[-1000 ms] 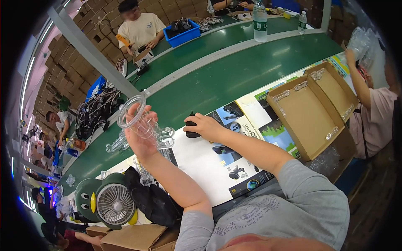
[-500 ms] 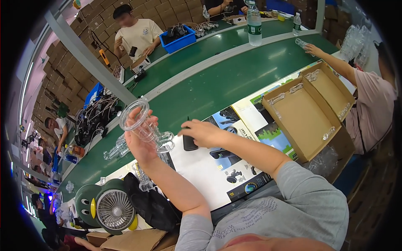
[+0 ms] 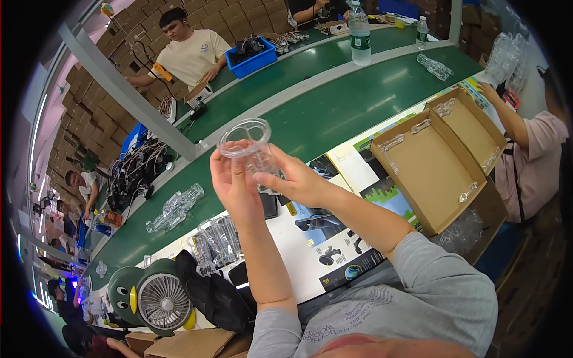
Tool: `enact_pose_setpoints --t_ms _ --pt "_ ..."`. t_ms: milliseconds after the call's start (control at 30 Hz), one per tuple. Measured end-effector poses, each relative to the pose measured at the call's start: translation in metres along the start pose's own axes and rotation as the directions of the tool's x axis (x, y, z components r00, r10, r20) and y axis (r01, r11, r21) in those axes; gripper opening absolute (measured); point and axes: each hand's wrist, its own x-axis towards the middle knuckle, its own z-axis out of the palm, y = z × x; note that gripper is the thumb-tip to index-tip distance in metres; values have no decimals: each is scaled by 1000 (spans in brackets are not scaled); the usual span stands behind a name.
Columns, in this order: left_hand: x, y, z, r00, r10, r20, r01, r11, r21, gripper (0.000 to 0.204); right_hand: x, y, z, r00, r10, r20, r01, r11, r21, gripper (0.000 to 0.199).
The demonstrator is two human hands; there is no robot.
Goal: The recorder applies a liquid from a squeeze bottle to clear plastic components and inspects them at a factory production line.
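I hold a clear plastic tray piece (image 3: pixel 249 149) with a round ring end raised above the bench. My left hand (image 3: pixel 233 185) grips it from the left side, fingers wrapped behind it. My right hand (image 3: pixel 292 179) holds its lower right part, thumb on the front. Below my hands a small black device (image 3: pixel 270 206) lies on flat printed cardboard sheets (image 3: pixel 310 244). More clear plastic trays (image 3: pixel 215 241) stand stacked to the lower left, and another clear piece (image 3: pixel 176 206) lies on the green belt (image 3: pixel 310 119).
An open brown carton (image 3: pixel 433 161) sits at right, where another person's arm (image 3: pixel 507 119) reaches. A penguin-shaped desk fan (image 3: pixel 152 298) and a black bag (image 3: pixel 215 298) lie at lower left. A water bottle (image 3: pixel 360 33) and blue bin (image 3: pixel 253 56) stand across the belt, near a seated person (image 3: pixel 191 51).
My right hand left the black device on the sheets and came up to grip the clear plastic piece beside my left hand. The piece now sits higher and more central.
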Motion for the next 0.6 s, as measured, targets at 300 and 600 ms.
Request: enact_pose_setpoints --t_ms 300,600 --pt "-7 4 9 996 -65 64 61 997 55 37 -3 -13 -5 996 -63 -58 70 989 132 55" --pt "-14 8 12 975 -100 197 51 970 239 48 -1 -16 -4 999 -11 -44 23 963 267 52"
